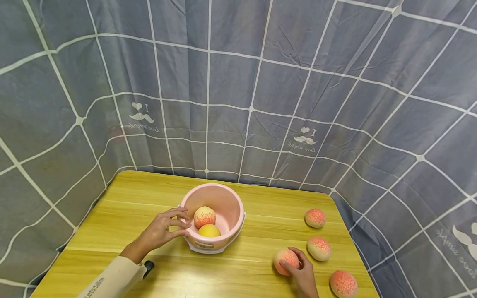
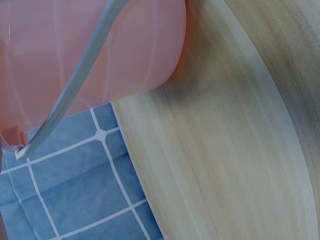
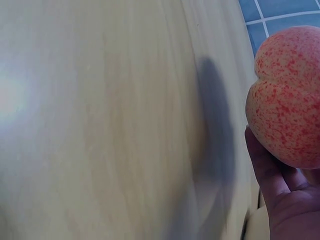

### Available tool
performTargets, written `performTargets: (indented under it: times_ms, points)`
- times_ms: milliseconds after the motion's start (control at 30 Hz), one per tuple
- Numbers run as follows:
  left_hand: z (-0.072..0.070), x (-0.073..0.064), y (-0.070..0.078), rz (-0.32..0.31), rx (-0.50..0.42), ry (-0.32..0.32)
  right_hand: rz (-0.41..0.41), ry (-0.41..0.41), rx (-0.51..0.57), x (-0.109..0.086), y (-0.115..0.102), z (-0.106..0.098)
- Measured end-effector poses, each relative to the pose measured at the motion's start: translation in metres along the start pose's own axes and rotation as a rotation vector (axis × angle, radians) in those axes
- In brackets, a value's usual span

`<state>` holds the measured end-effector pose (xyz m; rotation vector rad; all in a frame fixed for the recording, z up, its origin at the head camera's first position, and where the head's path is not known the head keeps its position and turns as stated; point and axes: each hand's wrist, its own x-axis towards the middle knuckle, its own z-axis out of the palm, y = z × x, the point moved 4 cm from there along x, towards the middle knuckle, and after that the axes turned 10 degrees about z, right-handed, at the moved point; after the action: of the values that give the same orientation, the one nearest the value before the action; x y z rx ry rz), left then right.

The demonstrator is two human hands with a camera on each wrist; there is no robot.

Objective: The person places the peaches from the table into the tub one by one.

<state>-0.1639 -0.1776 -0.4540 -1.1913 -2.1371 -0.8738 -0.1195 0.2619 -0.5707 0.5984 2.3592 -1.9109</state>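
A pink bucket [image 1: 234, 194] stands on the table, its open top facing up. Inside it lie a red-speckled peach [image 1: 204, 217] and a yellow round fruit [image 1: 209, 230]. My left hand [image 1: 164, 228] holds the bucket's left rim, fingers over the edge. In the left wrist view the bucket's side [image 2: 135, 55] and its pale handle [image 2: 75, 85] show, while the hand is almost wholly out of frame. Right of the bucket, my right hand [image 1: 302, 273] grips another peach [image 1: 286, 260] between thumb and fingers. The right wrist view shows this peach [image 3: 290, 100] above a shadow on the wood.
Three more peaches lie along the table's right side: one farther back [image 1: 315, 218], one in the middle [image 1: 319, 248] and one near the front [image 1: 343, 284]. Grey curtains [image 1: 231, 82] with white grid lines hang round the wooden table [image 1: 149, 194].
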Motion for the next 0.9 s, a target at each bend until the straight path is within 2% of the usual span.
performTargets:
  times_ms: [433,633,900]
  points:
    - [0.000,-0.001,-0.001,0.006,-0.015,0.005,-0.068,-0.059,0.043,-0.001,-0.022,0.019]
    - [0.000,-0.001,-0.001,0.010,-0.011,0.005,-0.075,-0.095,0.078,0.002,-0.030,0.028]
    - [0.000,-0.001,-0.001,-0.004,-0.003,-0.003,-0.140,-0.101,0.051,0.005,-0.048,0.039]
